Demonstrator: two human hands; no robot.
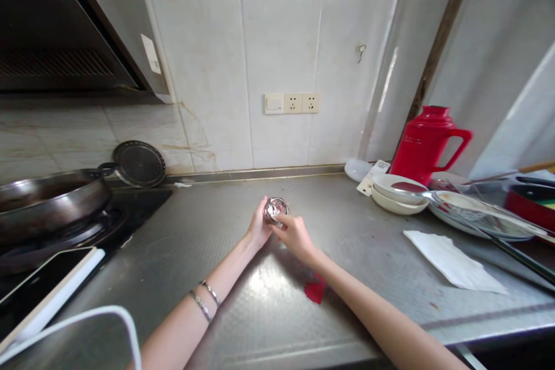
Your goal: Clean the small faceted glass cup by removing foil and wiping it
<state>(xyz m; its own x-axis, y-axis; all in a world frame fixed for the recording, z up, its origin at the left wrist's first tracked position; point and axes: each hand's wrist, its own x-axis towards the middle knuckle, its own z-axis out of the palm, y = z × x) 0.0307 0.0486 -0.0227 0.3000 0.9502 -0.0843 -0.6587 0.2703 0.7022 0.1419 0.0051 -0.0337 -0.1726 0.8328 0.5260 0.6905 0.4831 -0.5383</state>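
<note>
A small round container point(274, 206) with a shiny, silvery top sits at the middle of the counter. It looks like crumpled foil or a glassy inside, but I cannot tell which. My left hand point(259, 228) is closed around its left side. My right hand point(295, 237) reaches in from the right with fingers pinched at the container's near rim; whatever is between the fingertips is hidden. Just below my right wrist lies a torn red scrap point(315, 289), partly covered by the forearm.
On the left, a steel pan point(52, 199) stands on the black stove point(147, 208), near a white phone-like device point(52, 289) with a cable. To the right are a red thermos point(420, 147), stacked bowls point(396, 202), a white napkin point(453, 260) and utensils. Wall sockets point(292, 103) are ahead.
</note>
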